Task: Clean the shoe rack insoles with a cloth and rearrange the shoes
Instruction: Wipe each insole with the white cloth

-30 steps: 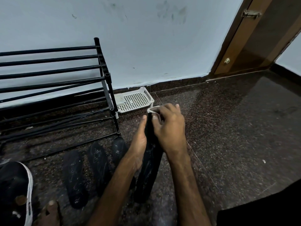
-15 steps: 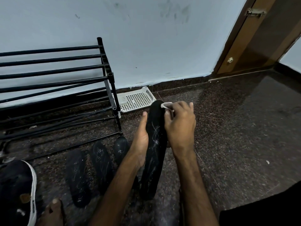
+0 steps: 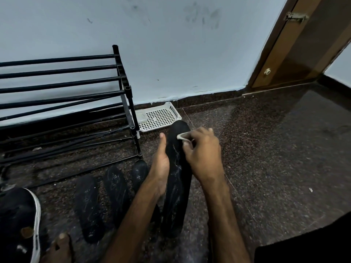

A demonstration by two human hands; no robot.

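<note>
Steadies the long black foam insole (image 3: 177, 179) with the left grip (image 3: 159, 168), thumb straight up its left edge, other fingers hidden behind, holding it by that edge. Pinches a small white cloth (image 3: 181, 136) in the right grip (image 3: 204, 152), fingers curled, and presses it to the insole's upper end, tilted up just in front of the white perforated plastic tray (image 3: 159, 116). Lower end down by the speckled dark stone floor (image 3: 266, 149), contact not clear.

Risks, as judged: could smear the pale streaks on the black face rather than lift them, given so little cloth. Could buckle the soft insole if pressed hard with support along one edge only. Could lose the cloth from a fingertip pinch on a long stroke.

Leaves little room on the left: three more black insoles (image 3: 89, 207) flat on the floor, the corner post of the black metal-tube shoe rack (image 3: 121, 80) just behind them, a black sneaker with a white sole (image 3: 17, 224) at the far left. Offers open floor to the right, well apart from the wooden door (image 3: 303, 54).
</note>
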